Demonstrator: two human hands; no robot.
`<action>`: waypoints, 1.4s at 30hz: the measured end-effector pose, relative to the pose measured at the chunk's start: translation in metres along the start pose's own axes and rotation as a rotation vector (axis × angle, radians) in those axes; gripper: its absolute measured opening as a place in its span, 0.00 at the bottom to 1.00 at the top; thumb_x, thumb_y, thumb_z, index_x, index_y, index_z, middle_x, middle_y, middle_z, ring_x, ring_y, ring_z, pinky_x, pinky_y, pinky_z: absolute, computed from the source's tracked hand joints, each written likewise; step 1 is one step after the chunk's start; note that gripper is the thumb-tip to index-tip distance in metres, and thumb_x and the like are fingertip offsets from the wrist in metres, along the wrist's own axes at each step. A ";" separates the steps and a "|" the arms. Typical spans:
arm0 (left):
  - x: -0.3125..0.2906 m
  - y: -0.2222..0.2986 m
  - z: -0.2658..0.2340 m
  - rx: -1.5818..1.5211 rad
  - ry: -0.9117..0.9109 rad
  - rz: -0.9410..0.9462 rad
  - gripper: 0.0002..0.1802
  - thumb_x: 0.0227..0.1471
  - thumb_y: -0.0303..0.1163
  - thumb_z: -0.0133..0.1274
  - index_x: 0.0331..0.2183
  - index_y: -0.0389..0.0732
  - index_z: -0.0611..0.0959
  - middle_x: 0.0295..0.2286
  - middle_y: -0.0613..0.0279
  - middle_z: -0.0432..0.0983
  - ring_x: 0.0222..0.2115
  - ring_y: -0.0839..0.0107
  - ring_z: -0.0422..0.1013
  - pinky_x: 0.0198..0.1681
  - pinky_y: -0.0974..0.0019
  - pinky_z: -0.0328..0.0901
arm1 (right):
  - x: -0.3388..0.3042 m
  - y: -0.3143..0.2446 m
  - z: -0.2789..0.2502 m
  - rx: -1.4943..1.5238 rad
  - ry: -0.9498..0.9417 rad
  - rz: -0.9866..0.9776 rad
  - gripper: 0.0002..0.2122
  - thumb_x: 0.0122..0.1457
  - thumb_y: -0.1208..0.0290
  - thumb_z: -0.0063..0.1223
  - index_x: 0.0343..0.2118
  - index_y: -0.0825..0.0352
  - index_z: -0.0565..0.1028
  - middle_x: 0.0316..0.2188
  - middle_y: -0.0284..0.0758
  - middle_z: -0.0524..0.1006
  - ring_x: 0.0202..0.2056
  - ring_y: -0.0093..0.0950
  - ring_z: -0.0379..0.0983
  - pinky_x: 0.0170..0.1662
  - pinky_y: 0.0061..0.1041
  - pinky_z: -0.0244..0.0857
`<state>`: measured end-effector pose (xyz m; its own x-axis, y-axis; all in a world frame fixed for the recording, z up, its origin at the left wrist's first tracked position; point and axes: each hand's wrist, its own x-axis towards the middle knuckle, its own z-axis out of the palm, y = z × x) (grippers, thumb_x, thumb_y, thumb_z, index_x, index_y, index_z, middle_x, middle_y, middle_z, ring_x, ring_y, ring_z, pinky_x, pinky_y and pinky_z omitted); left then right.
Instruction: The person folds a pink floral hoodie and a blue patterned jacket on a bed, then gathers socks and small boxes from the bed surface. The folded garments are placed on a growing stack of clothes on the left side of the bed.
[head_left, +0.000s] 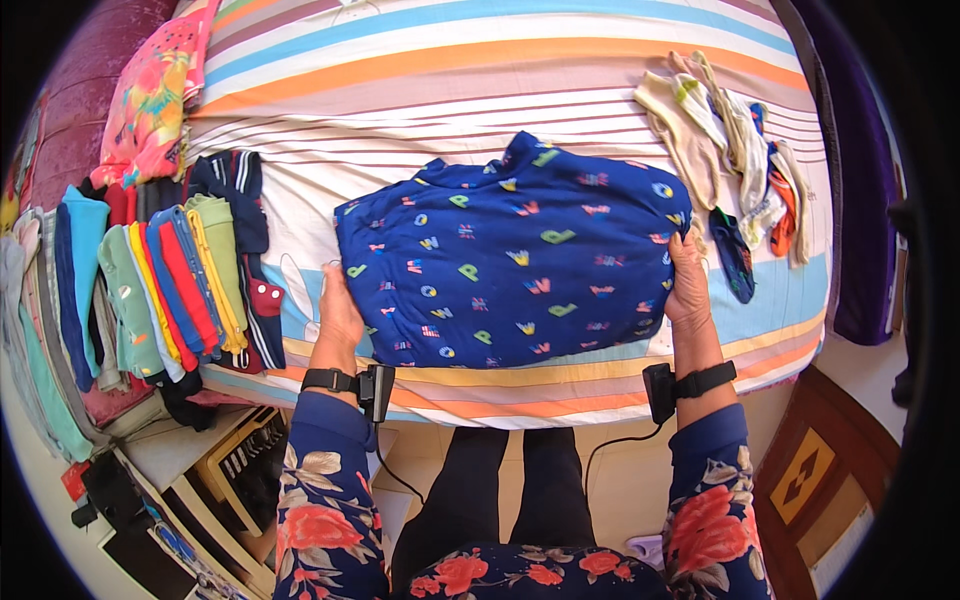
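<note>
A navy blue garment (500,260) with a small multicoloured print, which looks like a collared shirt, is spread between my hands over the near part of the bed. Its collar-like edge points away from me. At its left edge, my left hand (341,312) is closed on the cloth, with the fingers tucked beneath. My right hand (687,280) grips the opposite edge, thumb on top and most fingers hidden by the fabric. A black strap with a small device sits on each wrist.
Folded clothes (170,280) stand in rows at the left, beside a bright pink printed cloth (155,95). Several loose socks (740,150) lie at the right on the striped bedsheet (420,90). Below left is an open shelf unit (235,470); a brown wooden panel (820,465) is below right.
</note>
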<state>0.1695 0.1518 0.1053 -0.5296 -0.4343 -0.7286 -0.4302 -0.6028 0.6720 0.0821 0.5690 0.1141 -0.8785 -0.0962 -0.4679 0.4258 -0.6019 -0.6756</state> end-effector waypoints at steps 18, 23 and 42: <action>0.055 -0.019 -0.016 0.547 0.335 0.601 0.13 0.54 0.38 0.42 0.31 0.37 0.73 0.24 0.67 0.67 0.26 0.78 0.60 0.31 0.73 0.59 | 0.033 0.002 -0.015 -0.101 0.102 -0.002 0.13 0.53 0.61 0.51 0.36 0.65 0.72 0.30 0.33 0.76 0.28 0.25 0.73 0.34 0.22 0.68; 0.062 -0.025 -0.009 1.023 0.461 0.669 0.13 0.53 0.37 0.42 0.32 0.36 0.71 0.25 0.56 0.71 0.27 0.63 0.67 0.34 0.65 0.61 | 0.046 0.020 -0.042 -0.566 0.338 0.095 0.12 0.54 0.63 0.51 0.34 0.67 0.72 0.27 0.28 0.74 0.25 0.15 0.67 0.31 0.16 0.63; -0.083 -0.009 0.132 0.017 -0.408 -0.503 0.40 0.45 0.64 0.41 0.47 0.38 0.68 0.44 0.52 0.67 0.43 0.62 0.66 0.48 0.59 0.62 | -0.110 0.002 0.059 -1.424 -0.880 -0.438 0.13 0.34 0.79 0.53 0.26 0.56 0.71 0.32 0.29 0.68 0.39 0.30 0.64 0.45 0.29 0.54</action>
<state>0.1205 0.2819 0.1776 -0.4939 0.1897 -0.8486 -0.7080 -0.6542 0.2659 0.1671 0.5314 0.1979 -0.6107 -0.7914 -0.0279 -0.4422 0.3700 -0.8170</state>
